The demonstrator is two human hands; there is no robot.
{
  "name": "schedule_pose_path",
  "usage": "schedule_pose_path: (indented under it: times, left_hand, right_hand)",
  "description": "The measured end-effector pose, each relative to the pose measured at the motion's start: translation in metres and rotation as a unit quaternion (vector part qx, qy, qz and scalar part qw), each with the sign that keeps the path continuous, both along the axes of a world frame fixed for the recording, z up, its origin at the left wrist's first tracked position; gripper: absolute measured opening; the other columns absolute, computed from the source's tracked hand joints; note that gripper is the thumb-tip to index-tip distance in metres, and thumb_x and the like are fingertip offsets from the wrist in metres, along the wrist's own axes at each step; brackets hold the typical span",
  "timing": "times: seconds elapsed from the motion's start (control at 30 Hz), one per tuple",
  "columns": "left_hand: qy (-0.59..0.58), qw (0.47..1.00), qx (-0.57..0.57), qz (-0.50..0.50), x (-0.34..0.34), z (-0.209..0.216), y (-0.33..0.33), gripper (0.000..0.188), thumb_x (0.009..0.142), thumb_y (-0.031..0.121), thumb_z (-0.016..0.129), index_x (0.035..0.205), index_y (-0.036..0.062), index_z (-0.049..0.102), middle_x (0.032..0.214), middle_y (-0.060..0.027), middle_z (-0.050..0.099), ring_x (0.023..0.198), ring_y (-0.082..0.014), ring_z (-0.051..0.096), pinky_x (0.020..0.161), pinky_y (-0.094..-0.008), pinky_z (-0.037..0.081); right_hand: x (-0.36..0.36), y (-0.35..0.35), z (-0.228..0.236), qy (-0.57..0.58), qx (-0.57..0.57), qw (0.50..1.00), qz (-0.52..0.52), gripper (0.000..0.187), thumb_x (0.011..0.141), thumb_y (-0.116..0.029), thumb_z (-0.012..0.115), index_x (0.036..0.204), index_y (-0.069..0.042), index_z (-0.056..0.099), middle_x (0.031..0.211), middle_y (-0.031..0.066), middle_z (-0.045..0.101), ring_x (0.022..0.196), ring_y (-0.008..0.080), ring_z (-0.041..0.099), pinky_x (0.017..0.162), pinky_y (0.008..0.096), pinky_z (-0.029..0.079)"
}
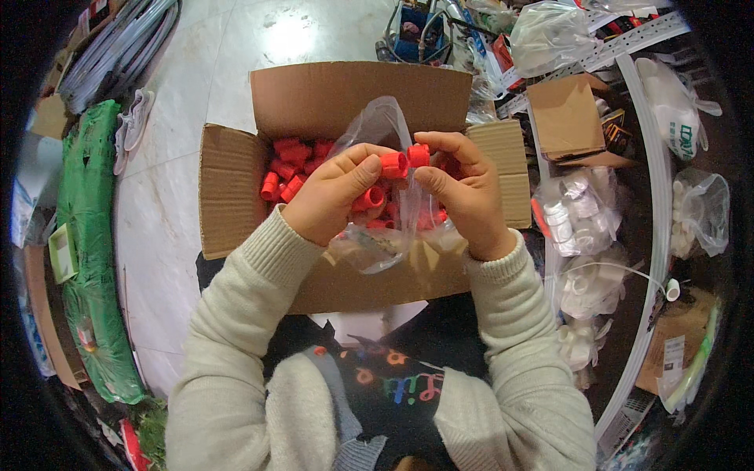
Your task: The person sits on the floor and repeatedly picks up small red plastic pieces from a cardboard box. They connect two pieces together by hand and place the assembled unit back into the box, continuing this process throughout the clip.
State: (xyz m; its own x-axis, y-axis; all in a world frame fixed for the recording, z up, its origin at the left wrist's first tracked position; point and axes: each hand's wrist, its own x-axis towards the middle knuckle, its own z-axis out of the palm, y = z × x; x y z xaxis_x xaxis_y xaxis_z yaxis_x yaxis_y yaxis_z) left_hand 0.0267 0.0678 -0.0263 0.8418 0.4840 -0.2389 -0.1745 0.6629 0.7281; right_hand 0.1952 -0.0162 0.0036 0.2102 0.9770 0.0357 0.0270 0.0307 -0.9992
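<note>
Left hand: fingers closed around a red plastic fitting, more red pieces cupped beneath.
Right hand: pinching a second red fitting just beside the first.
Clear plastic bag: open, between both hands.
Cardboard box: below, holding loose red fittings, on the floor.

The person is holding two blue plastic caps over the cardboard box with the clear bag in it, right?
Not quite: the caps are red, not blue. The head view shows the left hand and right hand each pinching a red cap over the cardboard box, with the clear bag in it.
</note>
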Motion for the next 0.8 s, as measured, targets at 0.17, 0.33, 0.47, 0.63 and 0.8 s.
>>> schedule_pose_path:
  times: [0.17, 0.33, 0.47, 0.63, 0.8]
  left_hand:
    - [0.021, 0.999, 0.039, 0.022, 0.001, -0.003, -0.002, 0.028, 0.09, 0.031, 0.046, 0.105, 0.0085, 0.053, 0.083, 0.0015, 0.057, 0.056, -0.0029, 0.044, 0.045, -0.017, 0.032]
    - [0.038, 0.992, 0.096, 0.074, 0.004, 0.001, -0.005, 0.025, 0.091, 0.026, 0.046, 0.102, 0.0051, 0.055, 0.081, 0.0027, 0.056, 0.062, -0.0015, 0.047, 0.052, -0.0154, 0.038]
    - [0.044, 0.993, 0.112, 0.01, -0.005, -0.005, 0.001, 0.024, 0.091, 0.021, 0.047, 0.103, 0.0023, 0.055, 0.089, 0.0005, 0.058, 0.073, -0.0019, 0.05, 0.063, -0.0157, 0.042]
    - [0.002, 0.976, 0.202, 0.077, -0.002, -0.003, -0.007, 0.025, 0.089, 0.016, 0.05, 0.108, 0.0, 0.053, 0.096, -0.0027, 0.058, 0.085, -0.0059, 0.052, 0.074, -0.0202, 0.044]
    - [0.005, 0.968, 0.248, 0.046, -0.003, -0.001, -0.005, 0.029, 0.089, 0.015, 0.049, 0.114, 0.0005, 0.048, 0.104, -0.0058, 0.056, 0.093, -0.0107, 0.053, 0.083, -0.0254, 0.043]
  right_hand:
    - [-0.001, 0.001, -0.003, -0.118, 0.065, 0.991, -0.004, 0.031, 0.068, -0.005, 0.07, 0.098, -0.003, 0.061, 0.085, 0.0014, 0.056, 0.073, 0.0096, 0.049, 0.064, 0.0202, 0.039]
    - [-0.001, 0.002, 0.0, -0.241, 0.12, 0.963, -0.001, 0.034, 0.065, -0.002, 0.07, 0.098, -0.003, 0.062, 0.087, 0.0082, 0.058, 0.078, 0.0181, 0.055, 0.068, 0.027, 0.044]
    - [0.0, 0.003, -0.001, -0.296, 0.159, 0.942, 0.009, 0.037, 0.063, -0.002, 0.07, 0.098, -0.003, 0.062, 0.089, 0.0114, 0.058, 0.082, 0.0239, 0.057, 0.07, 0.0303, 0.046]
    - [0.001, 0.002, 0.003, -0.328, 0.107, 0.938, 0.016, 0.024, 0.073, -0.022, 0.066, 0.088, -0.004, 0.062, 0.072, 0.0087, 0.057, 0.065, 0.0226, 0.055, 0.057, 0.0296, 0.043]
    - [0.007, 0.0, -0.008, -0.304, 0.105, 0.947, -0.012, 0.052, 0.079, -0.054, 0.051, 0.084, -0.003, 0.059, 0.059, 0.0055, 0.049, 0.052, 0.0164, 0.047, 0.048, 0.0262, 0.035]
